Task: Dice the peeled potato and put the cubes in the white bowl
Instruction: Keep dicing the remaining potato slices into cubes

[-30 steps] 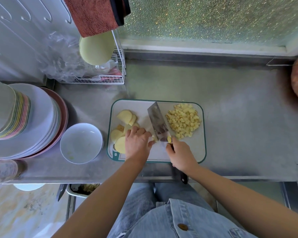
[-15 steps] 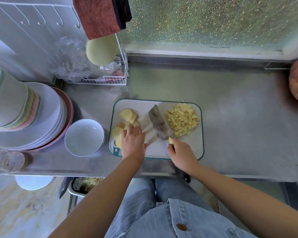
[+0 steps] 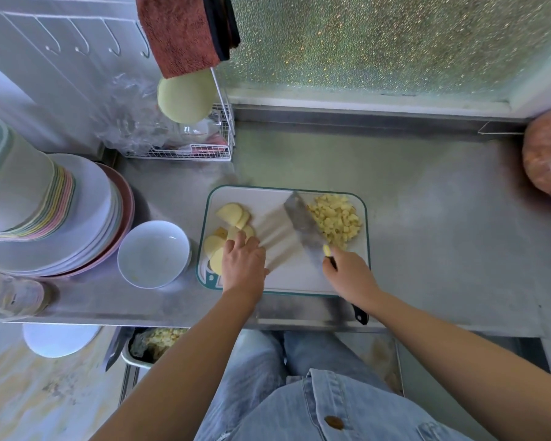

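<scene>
A white cutting board (image 3: 287,281) with a green rim lies on the steel counter. Peeled potato slices (image 3: 233,214) sit at its left side, and a pile of diced cubes (image 3: 336,219) lies at its far right. My left hand (image 3: 243,264) reaches onto the slices, fingers touching them. My right hand (image 3: 352,275) grips the handle of a cleaver (image 3: 303,224), whose blade rests against the left side of the cube pile. One potato bit sticks near the blade's heel. The white bowl (image 3: 153,254) stands left of the board and looks empty.
A stack of plates (image 3: 86,218) and bowls fills the left counter beside the white bowl. A wire rack (image 3: 188,151) with plastic bags stands behind. An orange-brown round object (image 3: 547,160) sits at the far right. A bin with peels (image 3: 153,343) is under the counter.
My left hand has moved left from the board's middle onto the potato slices. The cleaver has slid right, pushing the cut cubes against the pile.
</scene>
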The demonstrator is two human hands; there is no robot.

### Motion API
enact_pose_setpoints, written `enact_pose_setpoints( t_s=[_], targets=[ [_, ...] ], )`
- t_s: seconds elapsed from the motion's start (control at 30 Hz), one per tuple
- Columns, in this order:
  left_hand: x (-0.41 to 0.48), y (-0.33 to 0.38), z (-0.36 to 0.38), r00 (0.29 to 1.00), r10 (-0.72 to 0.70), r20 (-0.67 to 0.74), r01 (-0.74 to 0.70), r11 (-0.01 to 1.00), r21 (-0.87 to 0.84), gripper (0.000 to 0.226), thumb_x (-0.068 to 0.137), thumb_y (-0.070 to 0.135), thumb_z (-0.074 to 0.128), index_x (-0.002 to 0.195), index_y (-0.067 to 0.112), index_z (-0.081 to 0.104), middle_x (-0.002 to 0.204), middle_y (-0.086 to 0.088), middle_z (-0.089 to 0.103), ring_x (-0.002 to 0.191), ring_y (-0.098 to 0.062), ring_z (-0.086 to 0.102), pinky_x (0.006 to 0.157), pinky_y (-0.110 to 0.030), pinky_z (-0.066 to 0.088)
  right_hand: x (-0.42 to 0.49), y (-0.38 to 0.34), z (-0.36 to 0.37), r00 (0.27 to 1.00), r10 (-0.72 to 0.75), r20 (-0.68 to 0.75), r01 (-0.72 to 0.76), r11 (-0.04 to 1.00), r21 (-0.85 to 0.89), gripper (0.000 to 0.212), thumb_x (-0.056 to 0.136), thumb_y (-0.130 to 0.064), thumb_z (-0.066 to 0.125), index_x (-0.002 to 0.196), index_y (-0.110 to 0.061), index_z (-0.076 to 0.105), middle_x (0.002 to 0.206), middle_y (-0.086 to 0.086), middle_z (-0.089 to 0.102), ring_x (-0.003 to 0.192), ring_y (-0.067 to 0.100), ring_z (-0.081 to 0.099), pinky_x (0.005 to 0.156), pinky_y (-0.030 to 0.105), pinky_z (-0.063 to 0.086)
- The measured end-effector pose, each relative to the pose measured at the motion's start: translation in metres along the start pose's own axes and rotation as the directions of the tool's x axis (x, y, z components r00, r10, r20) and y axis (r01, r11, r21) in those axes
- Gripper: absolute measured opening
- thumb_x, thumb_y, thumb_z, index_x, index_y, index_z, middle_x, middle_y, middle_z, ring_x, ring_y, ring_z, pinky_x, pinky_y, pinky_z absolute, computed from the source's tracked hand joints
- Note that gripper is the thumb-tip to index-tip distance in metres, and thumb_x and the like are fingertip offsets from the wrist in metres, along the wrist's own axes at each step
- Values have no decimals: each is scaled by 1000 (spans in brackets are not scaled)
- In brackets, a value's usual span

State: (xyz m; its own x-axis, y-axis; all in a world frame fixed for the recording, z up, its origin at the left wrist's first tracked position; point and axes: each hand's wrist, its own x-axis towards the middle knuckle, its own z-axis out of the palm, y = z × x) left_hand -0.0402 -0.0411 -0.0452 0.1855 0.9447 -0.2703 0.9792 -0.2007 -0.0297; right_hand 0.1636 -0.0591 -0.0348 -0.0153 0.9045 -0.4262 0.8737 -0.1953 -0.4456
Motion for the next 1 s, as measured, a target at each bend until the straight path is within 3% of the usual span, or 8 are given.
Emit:
enact_pose_setpoints(
  t_s=[0.1, 0.23, 0.5, 0.6, 0.67, 0.73, 0.93, 1.0],
  targets=[
    [0, 2, -1, 1000, -14, 7, 14, 1000, -8, 33, 89, 42, 61, 117, 24, 64, 128, 5, 56, 125, -23, 35, 97, -33, 30, 2, 3, -9, 994, 86, -60, -85, 996, 18, 16, 95, -21, 40, 81, -12, 39, 64, 9, 50, 63, 35, 54, 55, 39, 39],
    [2, 3, 0, 1000, -10, 14, 10, 1000, -1, 34, 89, 42, 61, 119, 25, 63, 129, 5, 55, 125, -23, 34, 98, -33, 31, -6, -7, -4, 1000, -26, -11, 27, 1000, 15, 25, 95, -22, 42, 72, -15, 36, 58, 1, 42, 57, 24, 42, 47, 32, 22],
    [8, 6, -7, 997, -70, 35, 76, 970, -233, 30, 96, 33, 49, 117, 20, 67, 126, 3, 57, 121, -21, 43, 101, -33, 36, -2, -6, -17, 986, 22, -167, -21, 1000, 9, 22, 92, -23, 48, 74, -14, 38, 59, -1, 42, 59, 23, 43, 47, 29, 26],
    [14, 22, -19, 985, -146, 89, 167, 713, -682, 28, 99, 30, 46, 106, 14, 67, 105, -4, 65, 90, -22, 61, 80, -33, 50, -8, -6, -20, 962, -96, -256, 62, 988, -141, 13, 91, -26, 51, 95, -14, 50, 66, 0, 53, 58, 23, 48, 51, 29, 30],
    [22, 37, -34, 953, -135, 271, 300, 288, -910, 33, 100, 35, 43, 106, 10, 63, 89, -5, 68, 70, -21, 62, 66, -33, 51, -13, -5, -19, 926, -207, -315, 147, 968, -204, 19, 89, -23, 55, 106, -17, 57, 69, 1, 60, 58, 24, 55, 52, 26, 34],
    [29, 50, -45, 916, -73, 393, 392, -34, -919, 36, 101, 39, 39, 107, 9, 59, 83, -10, 69, 60, -21, 60, 58, -31, 50, -18, -5, -17, 899, -294, -324, 239, 950, -199, 32, 86, -18, 60, 117, -22, 59, 73, 1, 65, 61, 23, 61, 53, 24, 38],
    [41, 64, -51, 882, -147, 448, 444, -59, -894, 27, 97, 11, 33, 102, -3, 56, 72, -13, 66, 49, -21, 60, 64, -38, 53, -22, 7, -19, 890, -375, -259, 380, 924, -31, 46, 91, -43, 40, 133, -29, 51, 96, 0, 54, 83, 19, 56, 65, 27, 45],
    [43, 64, -53, 875, -145, 462, 453, -94, -887, 29, 97, 10, 31, 102, -3, 57, 73, -13, 67, 49, -22, 60, 62, -37, 54, -12, 13, -21, 901, -351, -253, 374, 926, 48, 48, 93, -51, 31, 139, -41, 43, 113, 2, 44, 105, 18, 45, 87, 30, 44]
  ],
)
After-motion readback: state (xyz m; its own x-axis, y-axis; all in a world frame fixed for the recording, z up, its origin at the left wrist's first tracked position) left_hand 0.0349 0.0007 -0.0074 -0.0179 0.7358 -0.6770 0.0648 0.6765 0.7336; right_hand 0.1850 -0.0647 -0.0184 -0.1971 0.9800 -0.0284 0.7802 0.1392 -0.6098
